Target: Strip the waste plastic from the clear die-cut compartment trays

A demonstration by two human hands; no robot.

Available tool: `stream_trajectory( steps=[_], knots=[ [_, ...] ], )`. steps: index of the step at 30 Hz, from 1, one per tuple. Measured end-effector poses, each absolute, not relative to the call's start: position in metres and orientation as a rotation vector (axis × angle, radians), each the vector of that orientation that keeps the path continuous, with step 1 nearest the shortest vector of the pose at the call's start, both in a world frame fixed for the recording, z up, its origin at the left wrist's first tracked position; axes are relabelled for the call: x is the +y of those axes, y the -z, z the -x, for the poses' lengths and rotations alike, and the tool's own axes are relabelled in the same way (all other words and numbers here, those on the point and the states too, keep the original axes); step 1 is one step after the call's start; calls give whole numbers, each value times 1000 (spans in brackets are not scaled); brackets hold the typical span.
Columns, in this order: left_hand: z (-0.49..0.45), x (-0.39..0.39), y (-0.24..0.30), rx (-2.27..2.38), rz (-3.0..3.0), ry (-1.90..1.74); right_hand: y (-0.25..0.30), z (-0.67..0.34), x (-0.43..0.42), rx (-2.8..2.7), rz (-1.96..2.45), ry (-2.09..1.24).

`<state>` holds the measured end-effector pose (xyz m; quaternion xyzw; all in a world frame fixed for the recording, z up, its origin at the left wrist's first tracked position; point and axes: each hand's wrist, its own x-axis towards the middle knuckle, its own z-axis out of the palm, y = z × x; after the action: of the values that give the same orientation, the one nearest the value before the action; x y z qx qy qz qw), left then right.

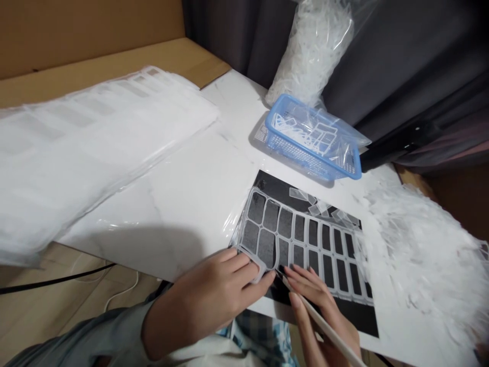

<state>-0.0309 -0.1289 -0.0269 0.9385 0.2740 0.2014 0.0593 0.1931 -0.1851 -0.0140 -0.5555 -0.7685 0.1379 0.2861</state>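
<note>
A translucent white grid sheet point(305, 239) with many rectangular openings lies on a black mat point(278, 191) on the white table. My left hand point(214, 298) is closed, pinching the sheet's near left corner and pressing it down. My right hand point(324, 311) grips a thin white stick-like tool point(324, 326) like a pen, with its tip at the sheet's near edge, right beside the left fingertips. A few loose clear cut pieces point(317, 206) lie on the mat at the far side.
A blue plastic basket point(305, 155) holding clear scrap frames stands behind the mat. Behind that leans a bag of white plastic bits point(311, 48). A heap of white offcuts point(424, 255) covers the right. A stack of clear-wrapped sheets point(87, 142) lies at left.
</note>
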Motion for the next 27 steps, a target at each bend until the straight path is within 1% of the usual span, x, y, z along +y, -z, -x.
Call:
stream_trajectory(
  steps=[4,9,11,14,16,22,27],
  knots=[
    [30,-130,27,869,-2868,-588,9,-195,-185,-2023,1527,-428],
    [29,-132,27,883,-2883,-570,12,-202,-187,-2181,1666,-422],
    [29,-132,28,894,-2885,-577,21,-203,-188,-2218,1688,-328],
    [28,-132,28,905,-2881,-591,36,-204,-189,-2209,1672,-67],
    [28,-132,29,902,-2878,-600,40,-201,-190,-2233,1679,15],
    [28,-132,28,910,-2858,-582,31,-187,-191,-2190,1743,-39],
    [28,-132,26,914,-2842,-572,44,-192,-191,-2143,1753,-1]
  ],
)
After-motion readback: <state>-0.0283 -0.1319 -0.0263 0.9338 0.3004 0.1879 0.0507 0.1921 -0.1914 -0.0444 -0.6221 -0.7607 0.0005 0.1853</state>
